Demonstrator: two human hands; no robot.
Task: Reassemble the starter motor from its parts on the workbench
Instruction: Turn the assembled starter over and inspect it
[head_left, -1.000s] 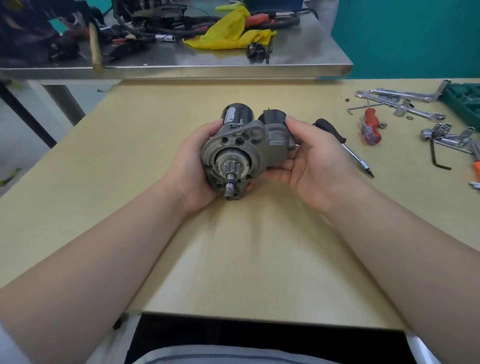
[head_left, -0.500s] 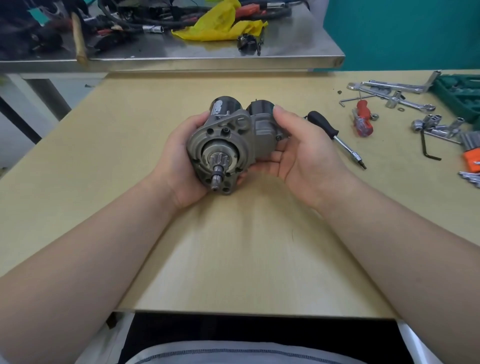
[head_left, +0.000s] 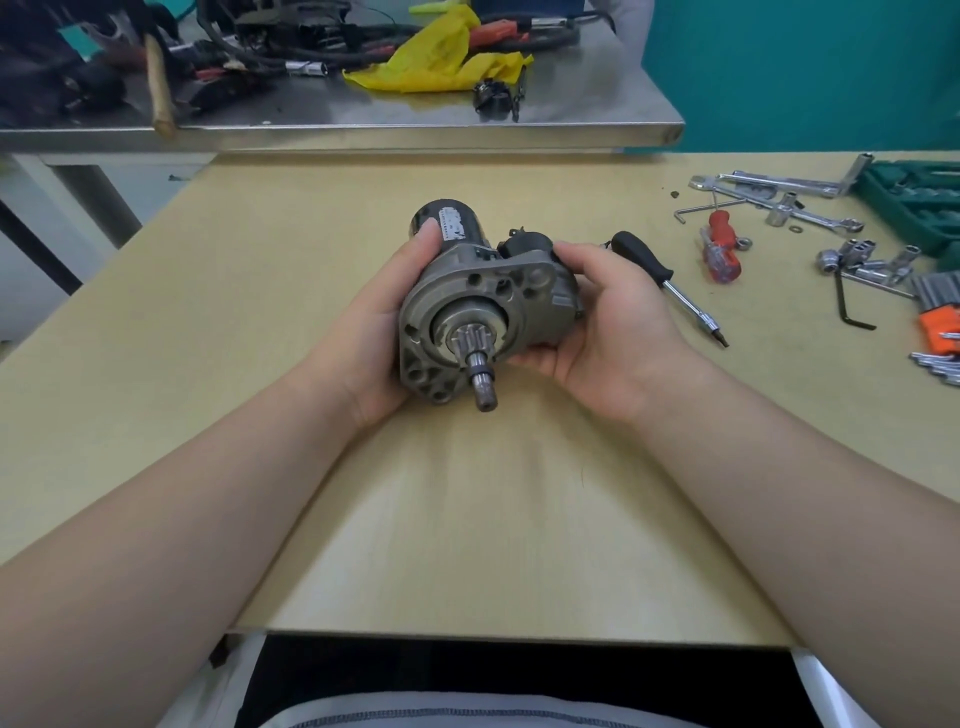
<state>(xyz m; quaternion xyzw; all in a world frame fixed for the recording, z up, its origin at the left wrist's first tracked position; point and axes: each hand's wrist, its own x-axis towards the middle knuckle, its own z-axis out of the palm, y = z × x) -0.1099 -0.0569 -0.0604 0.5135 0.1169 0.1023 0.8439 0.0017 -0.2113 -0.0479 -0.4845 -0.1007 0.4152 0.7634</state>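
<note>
Head cam: left hand (head_left: 371, 332) and right hand (head_left: 618, 322) both grasp starter motor (head_left: 483, 296) above workbench (head_left: 311, 249) centre; grey nose housing w/ pinion shaft (head_left: 480, 374) faces viewer, black body behind. Right of motor: black-handled driver (head_left: 662, 280), red screwdriver (head_left: 719, 252), sockets (head_left: 857, 260).

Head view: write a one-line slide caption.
Both hands, left and right, hold the starter motor over the workbench.
</note>
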